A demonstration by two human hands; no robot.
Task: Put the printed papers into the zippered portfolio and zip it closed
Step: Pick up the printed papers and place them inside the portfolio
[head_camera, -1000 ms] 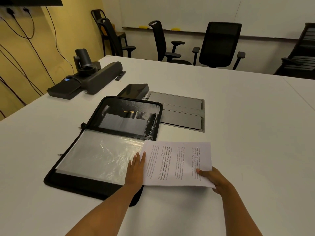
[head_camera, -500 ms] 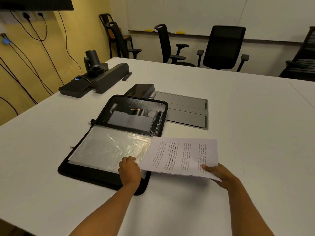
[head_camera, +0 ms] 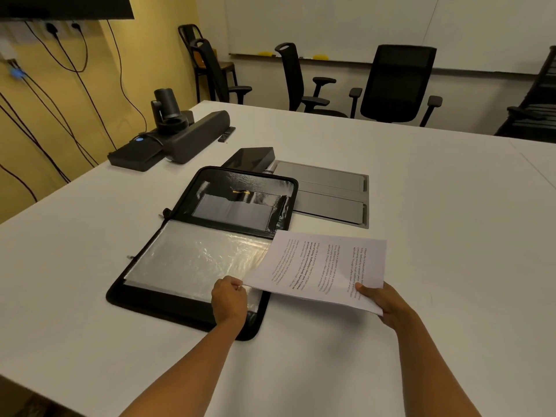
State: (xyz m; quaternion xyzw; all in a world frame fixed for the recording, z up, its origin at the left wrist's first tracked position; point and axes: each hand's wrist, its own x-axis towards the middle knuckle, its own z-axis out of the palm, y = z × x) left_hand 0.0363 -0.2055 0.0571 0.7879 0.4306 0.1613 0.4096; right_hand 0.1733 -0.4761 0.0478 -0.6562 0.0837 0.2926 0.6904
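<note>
A black zippered portfolio [head_camera: 141, 299] lies open flat on the white table, its near half covered by clear plastic sleeves [head_camera: 195, 257] and its far half showing black pockets. The printed papers [head_camera: 319, 266] hover just above the portfolio's right edge, tilted. My right hand [head_camera: 382, 299] grips their near right corner. My left hand [head_camera: 230, 296] pinches the near right corner of the plastic sleeves, right beside the papers' left corner.
A grey cable hatch [head_camera: 328, 194] is set into the table [head_camera: 436, 236] behind the portfolio, with a black box [head_camera: 249, 158] at its left. A conference camera and speaker bar [head_camera: 177, 130] sit far left. Office chairs [head_camera: 397, 82] line the far side.
My left hand went from lying flat on the papers' edge to a closed pinch on the sleeve corner. The papers lifted off the table and shifted slightly right.
</note>
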